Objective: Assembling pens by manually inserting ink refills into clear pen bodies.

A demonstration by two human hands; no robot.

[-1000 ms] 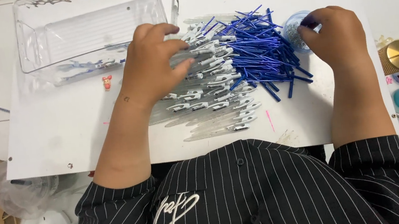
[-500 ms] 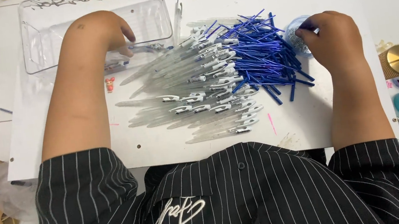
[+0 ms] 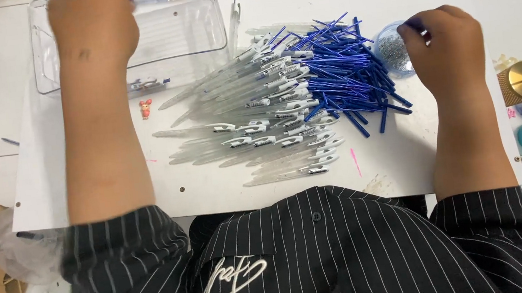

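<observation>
While the white board [image 3: 84, 206] carries the whole spread, the clear plastic tray [image 3: 195, 29] sits at its far left corner, and the left hand [image 3: 93, 21] is stretched over that tray, its fingers cut off by the frame edge, so I cannot tell whether they grip anything. Clear pen barrels [image 3: 258, 124] lie fanned across the middle, well apart from that hand, with blue refills [image 3: 344, 71] heaped against them on the right. The right hand [image 3: 446, 47] pinches at the small round cup [image 3: 393, 51], fingertips curled inside its rim. Picking there goes best with a light two-finger nip, keeping the cup steady.
</observation>
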